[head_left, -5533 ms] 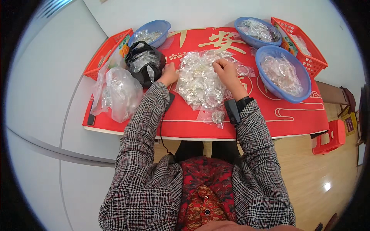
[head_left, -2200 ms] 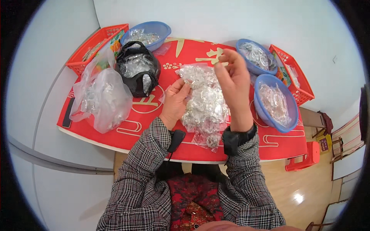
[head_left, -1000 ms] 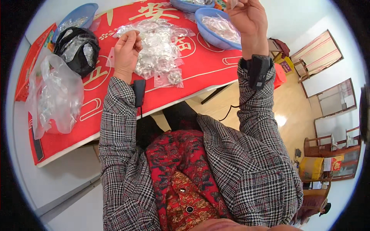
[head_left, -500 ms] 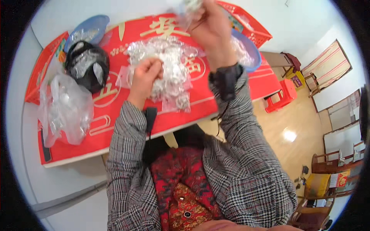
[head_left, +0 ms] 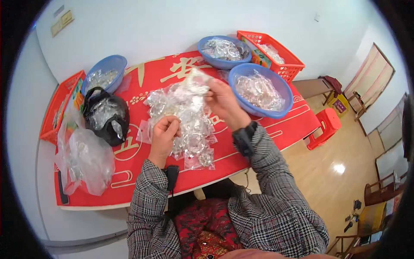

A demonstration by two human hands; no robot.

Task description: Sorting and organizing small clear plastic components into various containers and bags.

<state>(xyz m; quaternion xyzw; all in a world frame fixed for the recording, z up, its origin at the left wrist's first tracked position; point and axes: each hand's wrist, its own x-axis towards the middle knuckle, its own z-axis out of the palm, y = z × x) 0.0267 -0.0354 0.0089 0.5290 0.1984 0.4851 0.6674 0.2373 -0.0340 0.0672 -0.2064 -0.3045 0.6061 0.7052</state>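
A heap of small clear plastic packets (head_left: 185,129) with silvery bits inside covers the middle of the red tablecloth (head_left: 224,160). Above the heap's far right side, my right hand (head_left: 223,102) pinches a clear packet (head_left: 195,83), which hangs out to the left of its fingers. My left hand (head_left: 164,136) is over the near left part of the heap with thumb and fingers pressed together. What it holds, if anything, is too small to tell.
Two blue baskets (head_left: 288,113) of packets and a red basket (head_left: 297,67) stand at back right. At left are another blue basket (head_left: 120,60), a red basket (head_left: 48,131), a black bag (head_left: 123,105) and a white plastic bag (head_left: 92,162). A red stool (head_left: 330,123) stands right.
My right hand has come down from the far edge to the heap, a packet in its fingers. The left hand stays closed over the heap. The view has tilted up, showing more wall.
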